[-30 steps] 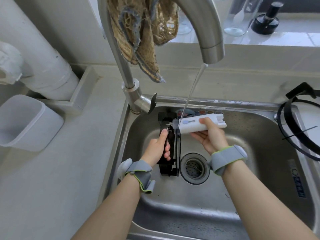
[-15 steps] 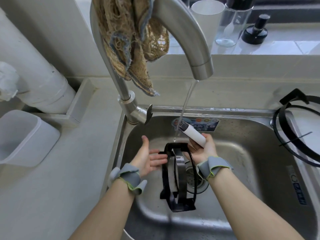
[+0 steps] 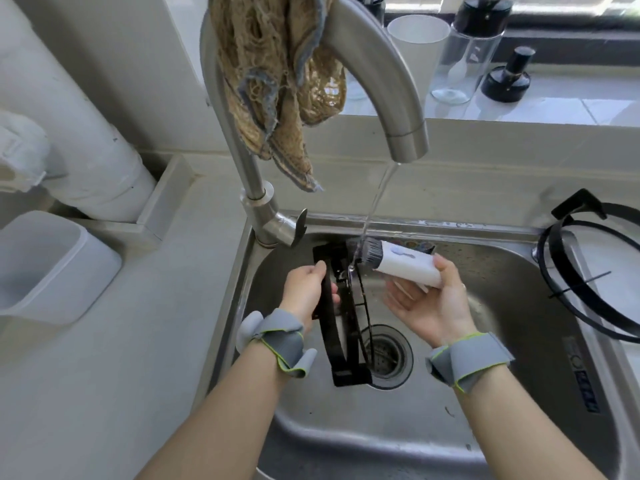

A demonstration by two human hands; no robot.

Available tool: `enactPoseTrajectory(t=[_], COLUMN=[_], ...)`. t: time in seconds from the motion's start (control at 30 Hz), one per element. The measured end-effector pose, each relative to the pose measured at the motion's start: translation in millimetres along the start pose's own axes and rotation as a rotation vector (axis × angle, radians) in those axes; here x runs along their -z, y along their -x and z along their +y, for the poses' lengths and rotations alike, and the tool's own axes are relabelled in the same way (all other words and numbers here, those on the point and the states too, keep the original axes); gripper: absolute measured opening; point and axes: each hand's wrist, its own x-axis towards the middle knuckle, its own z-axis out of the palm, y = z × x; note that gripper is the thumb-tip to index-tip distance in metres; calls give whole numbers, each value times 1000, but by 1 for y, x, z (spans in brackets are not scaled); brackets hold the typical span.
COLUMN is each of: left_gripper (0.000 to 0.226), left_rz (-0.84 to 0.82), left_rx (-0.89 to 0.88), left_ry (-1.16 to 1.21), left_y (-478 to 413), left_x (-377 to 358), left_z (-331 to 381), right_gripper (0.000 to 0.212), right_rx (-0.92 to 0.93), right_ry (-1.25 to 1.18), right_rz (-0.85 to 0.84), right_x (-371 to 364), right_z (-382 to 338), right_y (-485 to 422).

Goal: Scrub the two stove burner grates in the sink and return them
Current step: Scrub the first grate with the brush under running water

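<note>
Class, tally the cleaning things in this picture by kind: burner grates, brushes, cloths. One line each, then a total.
Burner grates: 2 (grate in the sink, grate on the counter)
Brushes: 1 (brush)
Cloths: 1 (cloth on the tap)
Total: 4

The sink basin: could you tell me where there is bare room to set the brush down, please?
Bare basin floor lies right of the drain toward the right wall, and along the near wall. It is crowded left of the drain, where the left hand holds the grate under the water.
</note>
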Motion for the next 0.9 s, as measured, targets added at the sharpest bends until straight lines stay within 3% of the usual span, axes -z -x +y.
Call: enactPoseTrajectory(t=[0.2, 0.37, 0.57, 0.8, 0.9], left_gripper=[25, 29, 32, 33, 33], left_rz=[-60, -93, -83, -96, -94], left_rx=[-61, -57, -79, -67, -69], left_ry=[28, -1, -60, -38, -53], left_y=[5, 1, -5, -7, -6], left_x=[-11, -10, -11, -11, -12], left_z=[-3, -3, -5, -6, -5], right_gripper=[7, 10, 13, 11, 10], right_rx=[187, 240, 334, 230, 216], right_ry=[255, 458, 267, 200, 192], right_rz=[-28, -104, -105, 1, -39], right_x=[23, 26, 6, 40, 30], right_z=[4, 10, 15, 17, 22], right_y=[18, 25, 14, 17, 12])
